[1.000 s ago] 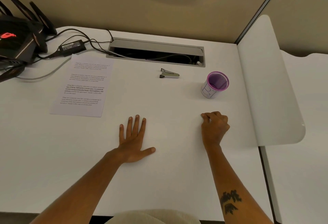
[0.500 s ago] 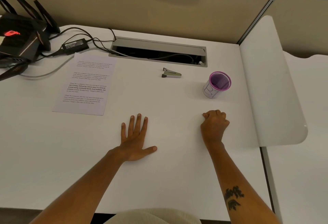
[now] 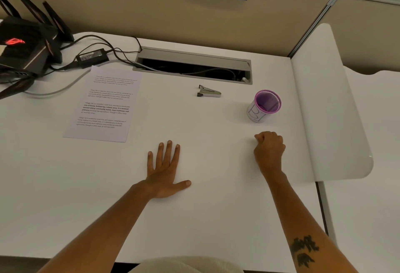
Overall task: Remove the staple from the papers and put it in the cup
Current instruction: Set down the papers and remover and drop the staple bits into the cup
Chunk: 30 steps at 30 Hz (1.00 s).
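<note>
The printed papers (image 3: 104, 104) lie flat on the white desk (image 3: 216, 207) at the left; the staple itself is too small to see. A small metal staple remover (image 3: 208, 91) lies near the desk's middle back. A purple mesh cup (image 3: 264, 106) with a white label stands to the right. My left hand (image 3: 164, 171) rests flat on the desk, fingers spread, holding nothing, below and right of the papers. My right hand (image 3: 269, 151) rests as a closed fist just in front of the cup, with nothing visible in it.
A black router (image 3: 23, 45) with antennas, a power brick (image 3: 92, 57) and cables sit at the back left. An open cable tray (image 3: 192, 65) runs along the back. A white divider panel (image 3: 324, 104) bounds the right side.
Both hands stay where they were on the desk. The view has shifted slightly as my head moved.
</note>
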Each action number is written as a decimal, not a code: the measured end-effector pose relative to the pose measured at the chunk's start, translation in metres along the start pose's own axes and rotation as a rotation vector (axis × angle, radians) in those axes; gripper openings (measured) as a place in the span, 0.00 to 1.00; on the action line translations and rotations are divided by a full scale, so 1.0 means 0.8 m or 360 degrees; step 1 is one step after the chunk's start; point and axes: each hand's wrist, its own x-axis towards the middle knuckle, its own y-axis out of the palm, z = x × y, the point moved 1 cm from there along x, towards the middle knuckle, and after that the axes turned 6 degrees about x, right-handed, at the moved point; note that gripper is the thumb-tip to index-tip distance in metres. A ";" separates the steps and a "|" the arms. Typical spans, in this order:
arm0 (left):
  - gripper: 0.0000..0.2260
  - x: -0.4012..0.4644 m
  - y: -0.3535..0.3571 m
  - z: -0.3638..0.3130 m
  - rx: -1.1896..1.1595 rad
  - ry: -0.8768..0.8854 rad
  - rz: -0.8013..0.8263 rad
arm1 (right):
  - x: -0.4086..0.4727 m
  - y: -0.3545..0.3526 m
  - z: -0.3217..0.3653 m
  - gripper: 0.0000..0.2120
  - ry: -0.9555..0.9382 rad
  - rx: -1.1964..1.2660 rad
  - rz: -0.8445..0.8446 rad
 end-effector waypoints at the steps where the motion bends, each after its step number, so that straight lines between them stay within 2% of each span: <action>1: 0.55 0.000 0.000 0.000 0.0001 -0.0001 -0.0004 | 0.009 -0.011 0.006 0.10 -0.0009 0.0098 -0.0022; 4: 0.55 0.001 0.001 0.001 0.0000 0.0001 -0.0005 | 0.044 -0.050 0.030 0.17 -0.0182 0.0239 -0.0117; 7: 0.55 0.000 0.001 0.001 -0.0006 0.0008 -0.0008 | 0.084 -0.077 0.046 0.12 -0.0164 0.0273 -0.0191; 14: 0.55 0.002 0.002 0.002 -0.0016 0.0010 -0.0017 | 0.138 -0.086 0.058 0.10 -0.0165 0.0209 -0.0093; 23: 0.54 0.000 -0.001 0.000 0.0002 -0.0001 0.0005 | 0.146 -0.097 0.061 0.12 -0.0339 0.0056 0.0026; 30: 0.54 -0.002 -0.002 -0.002 0.0011 -0.0006 0.0018 | 0.140 -0.104 0.067 0.08 -0.0433 -0.0014 0.0067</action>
